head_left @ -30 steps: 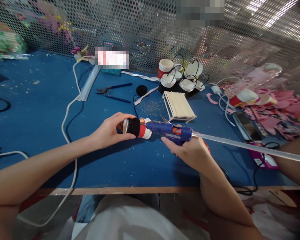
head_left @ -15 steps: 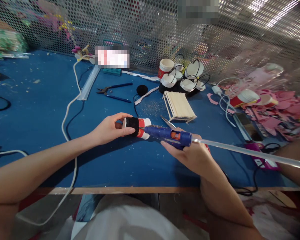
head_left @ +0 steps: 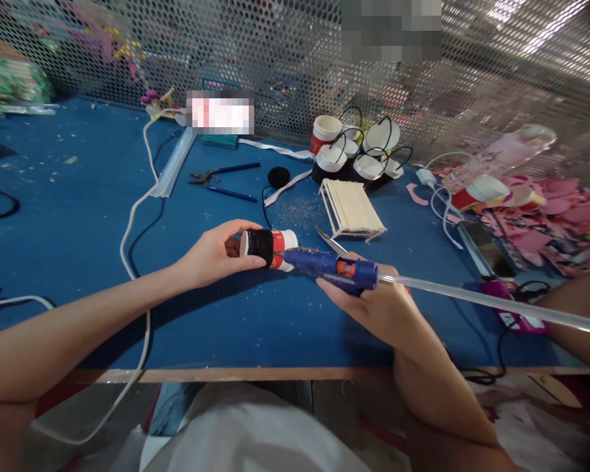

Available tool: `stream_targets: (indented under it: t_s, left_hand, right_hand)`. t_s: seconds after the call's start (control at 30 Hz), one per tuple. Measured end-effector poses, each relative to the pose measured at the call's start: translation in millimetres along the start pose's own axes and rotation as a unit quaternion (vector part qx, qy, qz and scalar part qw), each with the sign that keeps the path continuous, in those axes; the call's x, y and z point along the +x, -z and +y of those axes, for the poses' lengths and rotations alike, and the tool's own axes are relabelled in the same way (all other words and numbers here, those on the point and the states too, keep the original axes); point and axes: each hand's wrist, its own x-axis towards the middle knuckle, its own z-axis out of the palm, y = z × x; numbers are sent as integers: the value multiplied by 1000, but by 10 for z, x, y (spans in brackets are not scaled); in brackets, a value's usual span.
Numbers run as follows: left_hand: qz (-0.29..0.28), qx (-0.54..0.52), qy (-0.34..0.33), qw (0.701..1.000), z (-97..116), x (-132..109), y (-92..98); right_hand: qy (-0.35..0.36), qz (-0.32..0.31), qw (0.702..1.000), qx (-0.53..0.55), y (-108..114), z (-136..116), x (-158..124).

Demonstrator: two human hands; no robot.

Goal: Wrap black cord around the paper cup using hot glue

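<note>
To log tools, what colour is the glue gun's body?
The glue gun's body is blue, clearest in head view.

It was a single head-worn cam, aimed forward and down at the blue tabletop [head_left: 255, 328]. It sat pretty near the action: left hand [head_left: 219, 255] and right hand [head_left: 378, 301] both landed around mid-frame, the wearer's pale clothing [head_left: 255, 436] poked in at bottom center, and the mesh screen [head_left: 285, 59] stretched across the top.

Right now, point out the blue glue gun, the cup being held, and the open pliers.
Blue glue gun [head_left: 318, 263]: head view, on its barrel.
Held cup [head_left: 261, 244]: head view, on its black-covered part.
Open pliers [head_left: 233, 195]: head view, on the handle nearer the person.
</note>
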Motion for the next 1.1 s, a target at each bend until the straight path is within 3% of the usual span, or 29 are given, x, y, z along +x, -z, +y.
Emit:
stream_targets:
  t_s: [0.3, 0.5, 0.63, 0.73, 0.9, 1.1]
  left_hand:
    - [7, 124, -160, 979, -71, -21, -4]
    - [16, 221, -255, 941, -65, -27, 18]
    - [17, 262, -303, 916, -82, -27, 18]
    - [12, 282, -321, 904, -99, -28, 8]
    - [0, 304, -334, 892, -88, -41, -14]
    - [0, 335, -360, 871, -77, -42, -14]
  right_hand:
    - [33, -11, 995, -98, 77, -38, 47]
    - [191, 32, 947, -256, 14, 127, -18]
    - [223, 78, 929, -286, 12, 96, 6]
    - [199, 66, 944, -256, 34, 58, 48]
    - [99, 6, 981, -167, 40, 102, 90]
    - [34, 24, 994, -104, 28, 41, 119]
